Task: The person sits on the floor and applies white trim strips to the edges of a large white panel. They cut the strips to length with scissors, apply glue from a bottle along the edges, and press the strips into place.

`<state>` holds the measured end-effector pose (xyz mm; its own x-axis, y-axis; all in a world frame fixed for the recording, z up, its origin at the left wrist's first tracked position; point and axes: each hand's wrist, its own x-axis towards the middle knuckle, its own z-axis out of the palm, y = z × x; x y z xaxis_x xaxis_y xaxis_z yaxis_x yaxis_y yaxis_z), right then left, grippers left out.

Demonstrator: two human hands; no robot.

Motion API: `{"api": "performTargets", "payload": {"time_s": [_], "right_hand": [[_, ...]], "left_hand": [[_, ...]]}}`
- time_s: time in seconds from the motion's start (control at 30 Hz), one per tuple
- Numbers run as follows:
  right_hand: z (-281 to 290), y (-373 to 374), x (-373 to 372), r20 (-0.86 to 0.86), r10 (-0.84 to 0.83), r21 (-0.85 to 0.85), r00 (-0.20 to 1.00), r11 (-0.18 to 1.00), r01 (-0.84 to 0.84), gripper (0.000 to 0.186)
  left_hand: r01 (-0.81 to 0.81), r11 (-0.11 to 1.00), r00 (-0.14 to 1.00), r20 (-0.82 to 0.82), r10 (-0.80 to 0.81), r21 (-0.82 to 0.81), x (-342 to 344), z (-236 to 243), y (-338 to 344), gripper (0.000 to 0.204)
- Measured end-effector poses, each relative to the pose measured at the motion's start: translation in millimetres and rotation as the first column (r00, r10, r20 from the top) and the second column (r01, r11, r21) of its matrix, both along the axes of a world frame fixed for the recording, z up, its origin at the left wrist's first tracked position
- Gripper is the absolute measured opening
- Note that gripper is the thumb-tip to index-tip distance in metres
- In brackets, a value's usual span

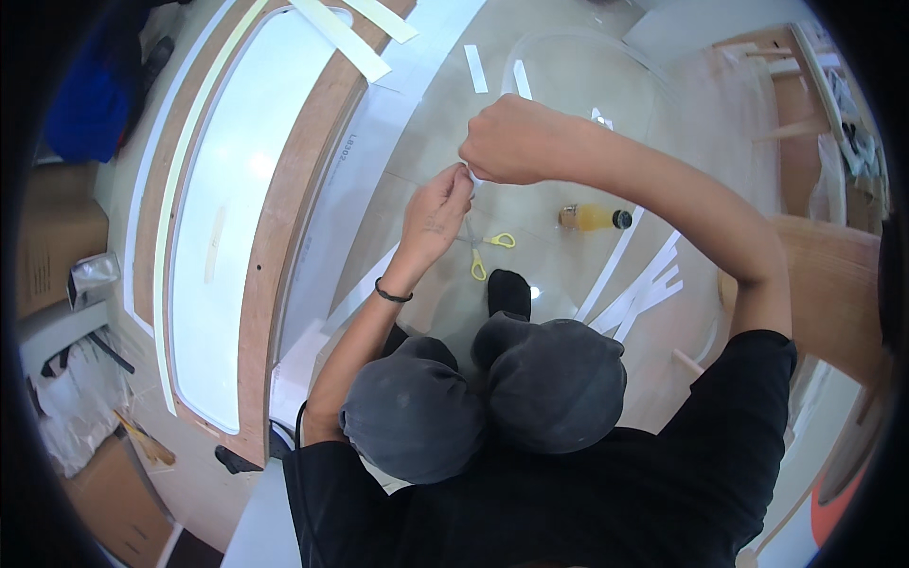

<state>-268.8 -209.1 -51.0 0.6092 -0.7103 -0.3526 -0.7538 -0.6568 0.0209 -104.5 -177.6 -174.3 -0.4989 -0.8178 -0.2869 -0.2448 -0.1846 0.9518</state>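
My left hand is closed in a pinch, its fingertips meeting my right hand, which is curled into a fist above the floor. A tiny white bit shows between the two hands; the fingers hide most of it, and its kind cannot be made out. Below them, scissors with yellow handles lie on the floor, the blades partly hidden by my left hand. White strips lie on the floor beyond my hands. To the left stands a wooden frame around a long white panel with rounded ends.
A bottle of yellow-orange liquid lies right of the scissors, near a loose pile of long white strips. Pale strips cross the frame's far end. A wooden chair stands at right, cardboard boxes at far left.
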Motion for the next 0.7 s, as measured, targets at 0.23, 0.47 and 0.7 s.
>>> {"api": "performTargets", "payload": {"time_s": [0.23, 0.47, 0.7], "right_hand": [[-37, 118, -7, 0.066, -0.721, 0.196, 0.690, 0.688, 0.699, 0.033], [-234, 182, 55, 0.268, -0.850, 0.183, 0.453, 0.506, 0.843, 0.069], [-247, 201, 45, 0.382, -0.817, 0.167, 0.431, 0.520, 0.838, 0.067]], "left_hand": [[0.025, 0.951, 0.999, -0.051, -0.009, 0.310, 25, -5, -13, 0.040], [-0.026, 0.930, 0.998, -0.050, 0.047, 0.365, 38, -13, -17, 0.037], [-0.076, 0.912, 0.997, 0.007, 0.080, 0.402, 41, -18, -17, 0.037]]}}
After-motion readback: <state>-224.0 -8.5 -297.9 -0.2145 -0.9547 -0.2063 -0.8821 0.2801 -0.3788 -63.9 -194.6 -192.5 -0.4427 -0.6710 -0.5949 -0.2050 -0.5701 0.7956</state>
